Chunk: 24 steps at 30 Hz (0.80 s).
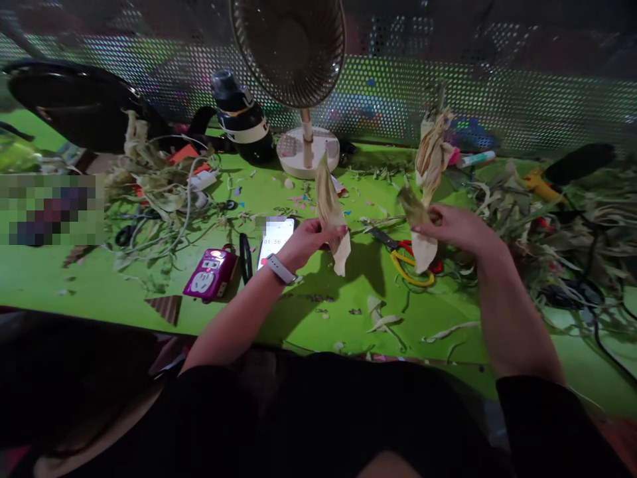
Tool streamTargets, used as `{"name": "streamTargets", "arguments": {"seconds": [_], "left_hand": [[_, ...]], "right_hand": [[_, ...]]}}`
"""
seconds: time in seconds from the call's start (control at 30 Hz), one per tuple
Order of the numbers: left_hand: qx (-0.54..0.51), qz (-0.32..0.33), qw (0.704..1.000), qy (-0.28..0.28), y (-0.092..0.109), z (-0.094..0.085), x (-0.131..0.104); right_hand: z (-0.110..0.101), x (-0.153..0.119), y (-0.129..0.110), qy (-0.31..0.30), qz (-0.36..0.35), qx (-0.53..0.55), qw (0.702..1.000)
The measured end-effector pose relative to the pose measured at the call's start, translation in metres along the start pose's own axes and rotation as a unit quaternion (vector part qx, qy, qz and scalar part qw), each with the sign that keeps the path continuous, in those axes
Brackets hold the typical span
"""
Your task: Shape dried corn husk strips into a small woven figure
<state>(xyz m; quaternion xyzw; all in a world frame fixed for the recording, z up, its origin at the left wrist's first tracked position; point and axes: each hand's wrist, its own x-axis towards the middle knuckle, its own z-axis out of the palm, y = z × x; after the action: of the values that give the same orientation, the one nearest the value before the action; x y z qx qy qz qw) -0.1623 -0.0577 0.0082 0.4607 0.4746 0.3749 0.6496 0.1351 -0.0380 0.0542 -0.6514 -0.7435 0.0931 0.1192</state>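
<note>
My left hand (314, 240), with a watch at the wrist, pinches a pale dried corn husk (329, 199) that stands roughly upright above the green table. To the right, my right hand (448, 229) grips another dried corn husk (424, 251), darker at its upper end. Behind that hand rises a bundle of dry husks (432, 156); whether it touches the hand I cannot tell. Between my hands and partly under the right one lie scissors (405, 259) with yellow and red handles. Thin husk scraps (382, 315) are strewn in front of the scissors.
A lit phone (277, 240) and a purple power adapter (211, 273) lie left of my left hand. Farther back stand a fan (308, 149) and a black bottle (243, 119). Husk piles (144, 162) crowd the left, with more husks (527, 232) and cables at the right.
</note>
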Motion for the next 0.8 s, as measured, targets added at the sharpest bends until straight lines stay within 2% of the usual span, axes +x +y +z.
{"name": "streamTargets", "arguments": {"seconds": [0.1, 0.13, 0.17, 0.2, 0.23, 0.3, 0.37, 0.47, 0.53, 0.67, 0.8], "left_hand": [[-0.002, 0.032, 0.999, 0.008, -0.003, 0.013, -0.005], [-0.001, 0.041, 0.999, 0.01, -0.004, 0.016, -0.006], [-0.002, 0.047, 0.999, 0.008, -0.005, 0.019, -0.007], [-0.004, 0.05, 0.999, 0.005, -0.006, 0.021, -0.008], [-0.005, 0.05, 0.999, -0.002, -0.007, 0.023, -0.009], [-0.009, 0.041, 0.999, -0.023, -0.007, 0.023, -0.01], [-0.012, 0.014, 0.999, -0.048, -0.005, 0.021, -0.011], [-0.012, -0.022, 0.997, -0.079, 0.0, 0.016, -0.012], [-0.009, -0.021, 0.995, -0.092, 0.002, 0.014, -0.012], [0.012, -0.009, 0.995, -0.103, 0.002, 0.016, -0.012], [0.066, -0.003, 0.99, -0.122, -0.001, 0.016, -0.011]], "right_hand": [[0.002, -0.013, -0.03, 0.133, 0.02, 0.012, 0.991], [0.005, -0.018, -0.042, 0.116, 0.008, 0.066, 0.991], [0.01, -0.023, -0.053, 0.021, -0.019, 0.135, 0.99], [0.017, -0.028, -0.064, -0.098, -0.043, 0.198, 0.974], [0.026, -0.031, -0.073, -0.187, -0.057, 0.254, 0.947], [0.042, -0.035, -0.085, -0.253, -0.054, 0.351, 0.9], [0.053, -0.035, -0.086, -0.268, -0.032, 0.423, 0.865], [0.058, -0.032, -0.08, -0.278, -0.002, 0.467, 0.839], [0.057, -0.03, -0.077, -0.278, 0.003, 0.475, 0.835], [0.056, -0.03, -0.077, -0.226, 0.006, 0.496, 0.838], [0.056, -0.03, -0.076, -0.249, -0.012, 0.468, 0.848]]}}
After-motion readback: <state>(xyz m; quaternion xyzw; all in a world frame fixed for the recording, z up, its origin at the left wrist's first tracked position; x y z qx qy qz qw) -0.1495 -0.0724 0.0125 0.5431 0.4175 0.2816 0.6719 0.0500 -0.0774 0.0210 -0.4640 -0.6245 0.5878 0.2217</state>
